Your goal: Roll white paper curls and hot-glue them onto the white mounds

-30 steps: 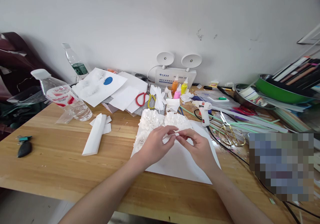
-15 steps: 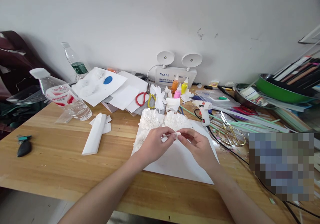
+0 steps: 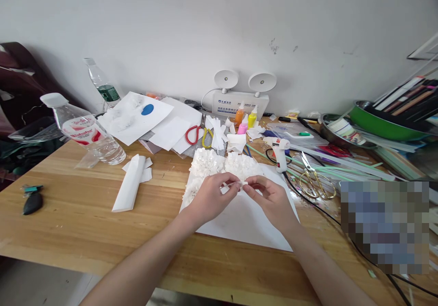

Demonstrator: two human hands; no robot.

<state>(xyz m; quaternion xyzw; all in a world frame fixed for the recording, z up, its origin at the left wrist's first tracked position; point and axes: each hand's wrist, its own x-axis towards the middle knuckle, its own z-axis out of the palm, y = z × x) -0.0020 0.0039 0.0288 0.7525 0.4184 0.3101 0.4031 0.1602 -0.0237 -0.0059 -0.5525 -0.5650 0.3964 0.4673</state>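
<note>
My left hand (image 3: 211, 197) and my right hand (image 3: 270, 199) meet over a white sheet of paper (image 3: 244, 219) on the wooden table (image 3: 78, 224). Both pinch a small white strip of paper (image 3: 236, 185) between thumb and fingertips, fingers closed. Just behind them on the sheet lie clusters of white paper flowers (image 3: 222, 164). How the strip is folded is too small to make out.
A folded white paper piece (image 3: 130, 184) lies to the left, with a lying water bottle (image 3: 85, 132) and an upright one (image 3: 102, 85). Red scissors (image 3: 193, 134), paint bottles (image 3: 245, 119), a glue gun (image 3: 280, 153), gold scissors (image 3: 313, 178) and a green bowl (image 3: 383, 123) crowd the back and right.
Both hands have shifted slightly up and left while working the small strip between their fingertips; between the last two frames they barely moved.
</note>
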